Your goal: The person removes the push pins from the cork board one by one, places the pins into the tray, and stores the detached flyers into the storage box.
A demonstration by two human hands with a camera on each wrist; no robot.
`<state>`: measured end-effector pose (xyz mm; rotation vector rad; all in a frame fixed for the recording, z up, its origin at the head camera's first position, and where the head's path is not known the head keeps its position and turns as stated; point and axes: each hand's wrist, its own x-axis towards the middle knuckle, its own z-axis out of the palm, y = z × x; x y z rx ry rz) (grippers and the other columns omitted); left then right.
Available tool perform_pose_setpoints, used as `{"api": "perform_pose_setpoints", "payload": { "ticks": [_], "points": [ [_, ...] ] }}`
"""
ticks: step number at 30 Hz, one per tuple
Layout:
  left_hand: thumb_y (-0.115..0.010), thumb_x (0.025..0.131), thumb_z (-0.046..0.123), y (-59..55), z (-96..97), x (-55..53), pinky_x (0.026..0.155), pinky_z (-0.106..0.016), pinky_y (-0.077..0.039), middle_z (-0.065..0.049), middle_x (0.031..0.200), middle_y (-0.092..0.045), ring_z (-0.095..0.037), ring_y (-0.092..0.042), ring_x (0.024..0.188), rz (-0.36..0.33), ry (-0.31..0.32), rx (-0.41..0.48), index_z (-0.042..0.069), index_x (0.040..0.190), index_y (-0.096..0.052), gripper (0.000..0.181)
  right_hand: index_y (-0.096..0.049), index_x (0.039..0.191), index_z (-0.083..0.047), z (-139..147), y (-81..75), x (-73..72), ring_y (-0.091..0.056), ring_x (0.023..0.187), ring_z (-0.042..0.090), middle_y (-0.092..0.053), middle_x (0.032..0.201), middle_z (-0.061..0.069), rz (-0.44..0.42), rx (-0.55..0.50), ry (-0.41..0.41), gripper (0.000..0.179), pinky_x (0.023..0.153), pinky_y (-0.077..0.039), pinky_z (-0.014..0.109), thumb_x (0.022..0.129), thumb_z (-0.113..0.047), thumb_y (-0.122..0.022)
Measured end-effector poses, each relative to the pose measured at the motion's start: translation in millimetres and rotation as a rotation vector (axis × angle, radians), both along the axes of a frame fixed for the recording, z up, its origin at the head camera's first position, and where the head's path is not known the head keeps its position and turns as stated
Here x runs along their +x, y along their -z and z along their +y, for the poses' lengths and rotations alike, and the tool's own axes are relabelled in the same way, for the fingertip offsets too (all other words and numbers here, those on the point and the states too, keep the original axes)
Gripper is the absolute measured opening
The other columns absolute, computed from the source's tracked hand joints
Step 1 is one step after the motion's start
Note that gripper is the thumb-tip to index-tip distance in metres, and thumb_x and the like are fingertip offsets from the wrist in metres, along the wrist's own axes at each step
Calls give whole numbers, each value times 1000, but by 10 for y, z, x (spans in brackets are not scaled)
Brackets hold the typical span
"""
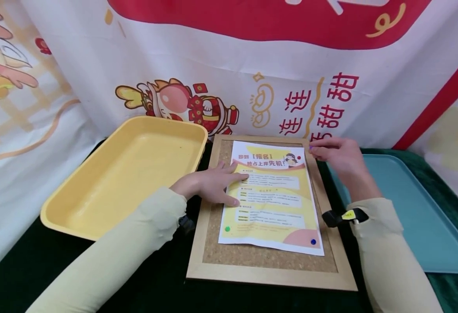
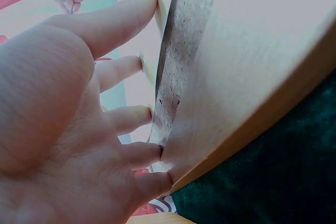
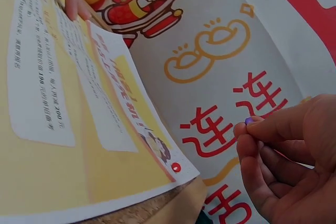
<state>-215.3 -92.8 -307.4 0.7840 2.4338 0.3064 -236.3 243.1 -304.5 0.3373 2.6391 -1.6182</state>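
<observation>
A yellow-and-white printed poster (image 1: 268,217) lies on a wood-framed cork board (image 1: 272,274). A red pushpin (image 1: 299,158) is at its upper right corner, a green pushpin (image 1: 227,228) at the lower left and a blue pushpin (image 1: 313,241) at the lower right. With fingers spread, my left hand (image 1: 215,184) presses on the poster's left edge and the board beside it. My right hand (image 1: 342,158) pinches a small purple pushpin (image 3: 249,121) between thumb and index finger, above the board's upper right corner. Its point is hidden by the fingers.
To the board's left stands a yellow tray (image 1: 135,174); a blue-green tray (image 1: 428,217) lies to its right, partly behind my right arm. Dark green cloth (image 1: 154,278) covers the table. A printed white and red backdrop (image 1: 197,52) hangs directly behind.
</observation>
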Motion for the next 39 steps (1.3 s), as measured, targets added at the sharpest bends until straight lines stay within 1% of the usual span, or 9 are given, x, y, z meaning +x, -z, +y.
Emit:
{"api": "perform_pose_setpoints", "payload": {
  "ticks": [4, 11, 19, 26, 30, 39],
  "points": [
    [-66, 103, 49, 7, 10, -1, 134, -61, -4, -11, 180, 8, -43, 12, 165, -1, 5, 10, 30, 171, -23, 83, -69, 141, -13, 75, -12, 17, -54, 127, 25, -57, 151, 11, 9, 7, 23, 40, 118, -47, 49, 106, -33, -66],
    [-67, 102, 48, 11, 7, 10, 133, -62, -2, -10, 180, 9, -43, 13, 165, -10, -9, 9, 30, 171, -23, 83, -67, 144, -13, 149, -42, 37, -56, 125, 22, -55, 151, 10, 13, -4, 25, 42, 118, -49, 47, 108, -35, -63],
    [-67, 102, 49, 20, 6, 2, 133, -63, -3, -8, 180, 8, -42, 12, 166, 0, -15, 4, 31, 171, -23, 84, -65, 146, -16, 200, -60, 24, -52, 131, 21, -53, 155, 10, 8, -17, 25, 44, 119, -48, 47, 108, -37, -62],
    [-67, 102, 49, 24, 5, 13, 133, -62, -4, -8, 180, 8, -42, 12, 166, -6, -16, 3, 31, 171, -23, 84, -64, 148, -14, 224, -47, 35, -54, 128, 19, -54, 154, 10, 13, -16, 49, 47, 118, -49, 45, 108, -38, -62],
    [-67, 102, 49, 30, 0, 12, 133, -62, -4, -8, 180, 8, -42, 12, 166, -8, -21, 0, 32, 171, -23, 83, -64, 148, -14, 234, -39, 33, -52, 128, 18, -54, 155, 10, 13, -17, 47, 47, 118, -49, 45, 108, -38, -62],
    [-67, 102, 50, 24, 13, 8, 133, -62, -4, -7, 180, 8, -41, 13, 166, -10, -24, 0, 32, 171, -23, 84, -64, 148, -16, 274, -41, 25, -52, 125, 17, -53, 155, 9, 9, -3, 63, 48, 117, -49, 44, 107, -41, -63]
  ]
}}
